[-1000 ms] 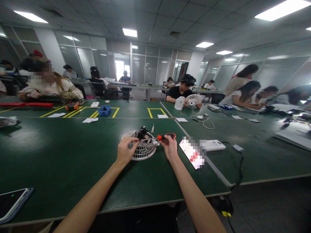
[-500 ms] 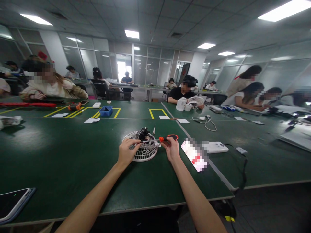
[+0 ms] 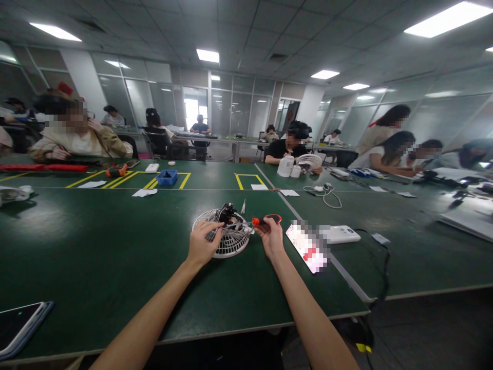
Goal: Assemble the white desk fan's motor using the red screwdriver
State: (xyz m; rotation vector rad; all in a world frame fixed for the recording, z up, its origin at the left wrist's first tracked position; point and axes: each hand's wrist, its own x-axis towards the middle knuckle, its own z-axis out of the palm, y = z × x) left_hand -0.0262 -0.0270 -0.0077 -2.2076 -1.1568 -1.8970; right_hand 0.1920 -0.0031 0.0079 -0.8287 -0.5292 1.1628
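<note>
A white round fan grille point(image 3: 231, 249) lies on the green table, with a black motor part point(image 3: 226, 211) and loose wires on top of it. My right hand point(image 3: 271, 239) is closed around the red and black handle of a screwdriver point(image 3: 274, 219), its shaft pointing left across the grille. Over the grille's left side, my left hand point(image 3: 203, 241) pinches thumb and fingers together at the screwdriver's tip; what sits between them is too small to make out. Behind the grille stands a small pale pointed piece point(image 3: 243, 206).
A phone with a lit screen point(image 3: 308, 249) lies right of my right hand, beside a white device point(image 3: 342, 234). Another phone point(image 3: 23, 326) rests at the near left edge. Farther back are a blue bin point(image 3: 167, 177) and a white cable point(image 3: 332, 198). Across the table a person point(image 3: 287, 149) handles another fan.
Both hands keep nearly the same pose at the grille and the screwdriver. The whole view has shifted very slightly.
</note>
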